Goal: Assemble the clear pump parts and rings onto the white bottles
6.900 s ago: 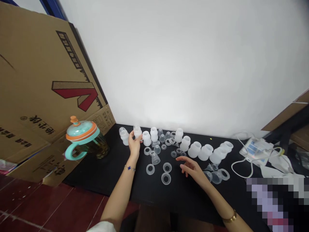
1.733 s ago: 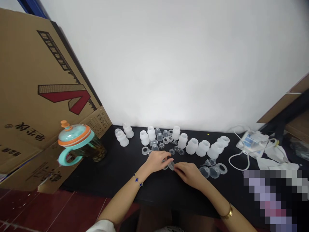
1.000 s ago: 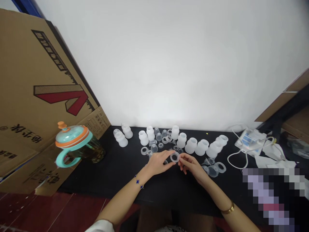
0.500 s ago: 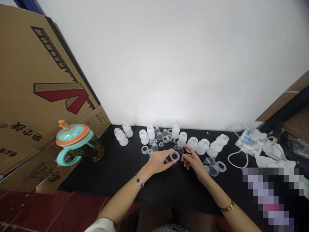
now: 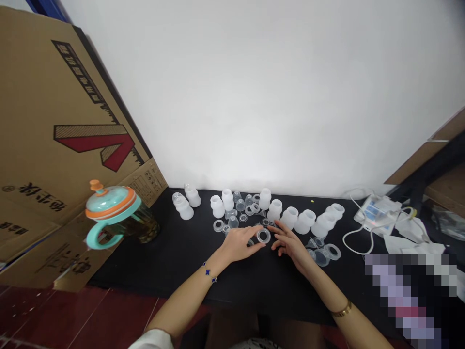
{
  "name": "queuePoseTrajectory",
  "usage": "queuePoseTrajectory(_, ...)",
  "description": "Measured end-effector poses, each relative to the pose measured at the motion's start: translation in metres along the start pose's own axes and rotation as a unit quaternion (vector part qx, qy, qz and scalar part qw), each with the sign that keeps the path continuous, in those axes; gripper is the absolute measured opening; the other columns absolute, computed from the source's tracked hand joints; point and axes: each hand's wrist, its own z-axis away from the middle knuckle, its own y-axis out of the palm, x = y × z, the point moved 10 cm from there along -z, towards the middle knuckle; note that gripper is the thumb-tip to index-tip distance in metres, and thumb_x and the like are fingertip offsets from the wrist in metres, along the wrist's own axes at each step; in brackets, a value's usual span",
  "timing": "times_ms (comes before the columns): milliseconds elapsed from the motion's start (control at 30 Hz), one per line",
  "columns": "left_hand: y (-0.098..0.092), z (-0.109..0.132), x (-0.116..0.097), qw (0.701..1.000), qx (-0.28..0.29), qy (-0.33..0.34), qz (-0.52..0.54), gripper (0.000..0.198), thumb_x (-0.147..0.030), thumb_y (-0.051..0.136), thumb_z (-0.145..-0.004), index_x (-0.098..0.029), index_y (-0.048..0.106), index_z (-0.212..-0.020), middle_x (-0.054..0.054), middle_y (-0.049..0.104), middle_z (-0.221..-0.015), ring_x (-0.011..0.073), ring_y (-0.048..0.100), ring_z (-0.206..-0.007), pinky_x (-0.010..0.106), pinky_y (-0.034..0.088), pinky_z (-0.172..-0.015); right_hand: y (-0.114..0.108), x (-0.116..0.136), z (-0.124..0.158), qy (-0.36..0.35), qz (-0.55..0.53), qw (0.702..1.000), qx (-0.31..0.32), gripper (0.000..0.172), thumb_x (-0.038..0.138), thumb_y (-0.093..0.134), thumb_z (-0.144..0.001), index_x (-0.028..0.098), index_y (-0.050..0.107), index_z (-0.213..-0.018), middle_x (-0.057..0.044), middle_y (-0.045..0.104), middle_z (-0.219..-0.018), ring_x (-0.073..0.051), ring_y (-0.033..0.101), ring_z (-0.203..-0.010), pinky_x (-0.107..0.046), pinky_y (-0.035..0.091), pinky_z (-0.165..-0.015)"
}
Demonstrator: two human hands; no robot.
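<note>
My left hand (image 5: pixel 240 242) has its thumb and forefinger around a translucent white collar ring (image 5: pixel 263 235), gripping it at the edges just above the black table. Close by on the right, my right hand (image 5: pixel 288 244) holds nothing, with its fingers apart and the forefinger near the ring. Behind both hands lie small clear nipple-shaped caps (image 5: pixel 240 205) and loose rings (image 5: pixel 218 225). White baby bottles (image 5: pixel 304 221) without tops stand in a row along the wall. Two more bottles (image 5: pixel 184 208) with clear tops stand at the left.
A teal and orange lidded jug (image 5: pixel 121 215) stands at the table's left, beside a large cardboard box (image 5: pixel 32 106). Several clear parts (image 5: pixel 321 257) lie right of my right forearm. Further right are a white cable (image 5: pixel 358 251) and a white and blue packet (image 5: pixel 376 213).
My right hand has shifted slightly left and its fingers have spread and straightened toward the ring. My left hand stays in place with the ring.
</note>
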Motion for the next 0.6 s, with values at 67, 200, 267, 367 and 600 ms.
queuePoseTrajectory(67,-0.0008,-0.0005,-0.0009,1.0,-0.001,0.003,0.0,0.043,-0.046,0.059,-0.093,-0.021,0.057,-0.129,0.005,0.076,-0.109,0.0179,0.075,-0.082,0.026,0.058,-0.069,0.0004,0.0009,0.0002,-0.002,-0.005,1.0,0.001,0.059,0.033,0.071,-0.079,0.028,0.052,-0.134,-0.011,0.056,-0.143,-0.013,0.068,-0.064,-0.021,0.049,-0.043)
queuePoseTrajectory(200,-0.0017,-0.0013,-0.0014,1.0,0.002,0.003,-0.002,0.044,-0.046,0.059,-0.093,-0.022,0.056,-0.13,0.004,0.077,-0.104,0.0179,0.075,-0.081,0.026,0.057,-0.068,-0.0017,0.0008,-0.0006,-0.004,-0.007,1.0,-0.002,0.049,0.032,0.072,-0.078,0.025,0.059,-0.125,-0.011,0.059,-0.139,-0.012,0.067,-0.061,-0.021,0.049,-0.043)
queuePoseTrajectory(267,-0.0015,-0.0015,-0.0014,1.0,0.004,0.002,-0.003,0.045,-0.047,0.059,-0.093,-0.022,0.056,-0.13,0.003,0.077,-0.102,0.0179,0.075,-0.081,0.026,0.057,-0.068,-0.0032,0.0003,-0.0011,-0.003,-0.006,1.0,-0.006,0.044,0.032,0.072,-0.078,0.024,0.062,-0.12,-0.011,0.061,-0.137,-0.012,0.067,-0.061,-0.021,0.049,-0.043)
queuePoseTrajectory(367,-0.0014,-0.0013,-0.0015,1.0,0.004,0.002,-0.007,0.045,-0.048,0.058,-0.094,-0.022,0.056,-0.13,0.005,0.077,-0.104,0.0184,0.075,-0.082,0.026,0.058,-0.069,-0.0044,-0.0004,-0.001,0.0,-0.004,1.0,-0.009,0.041,0.032,0.072,-0.079,0.024,0.064,-0.118,-0.011,0.063,-0.134,-0.012,0.067,-0.062,-0.021,0.049,-0.044)
queuePoseTrajectory(600,-0.0019,-0.0009,-0.0018,1.0,0.003,0.001,-0.008,0.045,-0.049,0.059,-0.093,-0.021,0.057,-0.129,0.005,0.076,-0.107,0.0185,0.075,-0.083,0.026,0.058,-0.07,-0.0044,0.0018,-0.0002,-0.008,0.006,1.0,-0.009,0.042,0.032,0.076,-0.075,0.023,0.066,-0.114,-0.01,0.066,-0.13,-0.013,0.068,-0.061,-0.022,0.049,-0.045)
